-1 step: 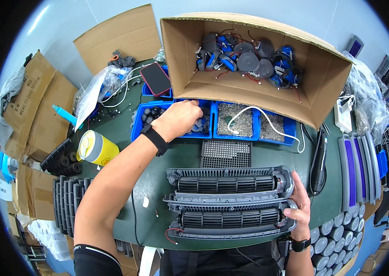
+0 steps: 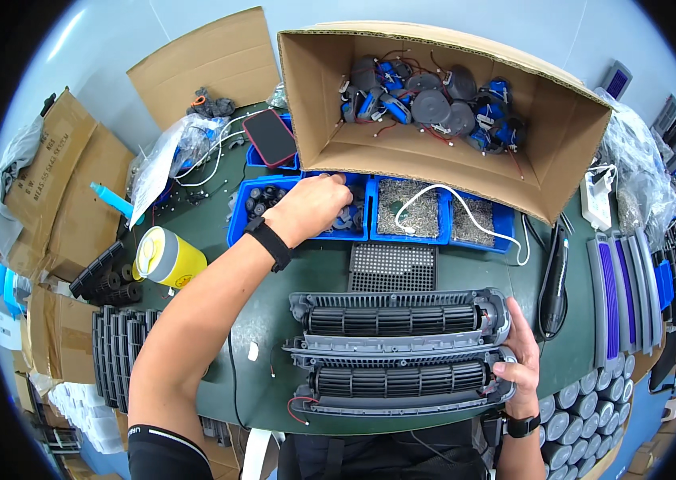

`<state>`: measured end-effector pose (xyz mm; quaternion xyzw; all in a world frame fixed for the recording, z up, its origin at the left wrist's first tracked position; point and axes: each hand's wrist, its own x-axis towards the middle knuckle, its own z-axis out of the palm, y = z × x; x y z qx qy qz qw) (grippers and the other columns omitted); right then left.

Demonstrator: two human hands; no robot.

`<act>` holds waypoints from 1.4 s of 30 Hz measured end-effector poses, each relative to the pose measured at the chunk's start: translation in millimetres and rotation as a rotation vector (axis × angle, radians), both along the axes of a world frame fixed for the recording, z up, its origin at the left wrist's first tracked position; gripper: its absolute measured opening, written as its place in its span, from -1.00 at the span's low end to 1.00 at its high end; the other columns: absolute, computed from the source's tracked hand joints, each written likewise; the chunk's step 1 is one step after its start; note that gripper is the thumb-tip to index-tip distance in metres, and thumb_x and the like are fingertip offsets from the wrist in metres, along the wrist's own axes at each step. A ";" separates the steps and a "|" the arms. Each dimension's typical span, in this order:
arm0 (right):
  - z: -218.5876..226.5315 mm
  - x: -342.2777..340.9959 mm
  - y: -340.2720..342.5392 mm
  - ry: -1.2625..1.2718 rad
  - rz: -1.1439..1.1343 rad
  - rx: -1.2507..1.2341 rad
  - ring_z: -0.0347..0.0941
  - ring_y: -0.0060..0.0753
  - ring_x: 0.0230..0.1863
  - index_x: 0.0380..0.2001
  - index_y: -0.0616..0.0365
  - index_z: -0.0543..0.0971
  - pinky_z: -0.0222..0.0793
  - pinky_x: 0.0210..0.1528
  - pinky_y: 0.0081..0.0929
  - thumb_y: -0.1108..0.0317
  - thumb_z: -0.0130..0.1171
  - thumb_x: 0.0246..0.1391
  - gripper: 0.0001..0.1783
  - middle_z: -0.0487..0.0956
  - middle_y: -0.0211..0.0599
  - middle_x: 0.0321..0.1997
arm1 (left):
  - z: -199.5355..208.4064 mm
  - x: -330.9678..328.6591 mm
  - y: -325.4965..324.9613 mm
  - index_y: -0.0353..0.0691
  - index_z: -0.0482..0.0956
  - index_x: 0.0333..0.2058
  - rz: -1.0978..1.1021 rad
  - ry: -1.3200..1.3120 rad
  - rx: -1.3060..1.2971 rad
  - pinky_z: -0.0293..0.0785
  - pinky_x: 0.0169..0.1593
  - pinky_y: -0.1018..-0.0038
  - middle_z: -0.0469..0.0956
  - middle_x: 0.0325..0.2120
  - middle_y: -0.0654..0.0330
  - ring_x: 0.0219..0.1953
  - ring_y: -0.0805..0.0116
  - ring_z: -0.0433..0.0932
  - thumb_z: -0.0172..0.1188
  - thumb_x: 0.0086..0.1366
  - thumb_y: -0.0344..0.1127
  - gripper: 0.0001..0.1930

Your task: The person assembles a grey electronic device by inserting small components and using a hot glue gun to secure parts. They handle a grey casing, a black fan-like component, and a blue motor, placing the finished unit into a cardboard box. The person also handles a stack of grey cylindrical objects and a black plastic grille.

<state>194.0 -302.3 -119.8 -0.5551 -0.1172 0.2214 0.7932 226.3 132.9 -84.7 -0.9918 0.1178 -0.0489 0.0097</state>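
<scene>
Two grey fan housings lie side by side across the table in front of me, a far one [image 2: 398,320] and a near one [image 2: 402,384]. Each has a long black slatted roller inside. My right hand [image 2: 522,356] is closed around their right ends, its thumb on the near housing and its fingers along the far one. A thin red wire [image 2: 296,410] curls out at the near housing's left end. My left hand [image 2: 318,204] reaches into a blue bin [image 2: 246,234] of small dark and grey parts. Its fingers curl downward, and their tips and anything between them are hidden.
Blue bins of small metal pieces [image 2: 410,212] stand beside the left hand, a white cable across them. Behind is a cardboard box [image 2: 570,152] of blue-and-grey motors. A black perforated tray [image 2: 394,268], a yellow cup [image 2: 170,256] and a black electric screwdriver [image 2: 554,288] are nearby.
</scene>
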 end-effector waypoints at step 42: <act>-3.1 -5.4 7.3 -0.109 0.050 0.015 0.35 0.06 0.47 0.60 0.32 0.02 0.18 0.55 -0.12 0.19 0.27 -0.24 0.27 0.32 0.17 0.52 | 4.7 -313.2 -124.3 -0.22 0.67 0.02 0.423 -0.179 -0.421 0.54 0.11 0.25 0.70 -0.09 0.14 -0.01 0.11 0.61 0.29 0.08 -0.62 -0.53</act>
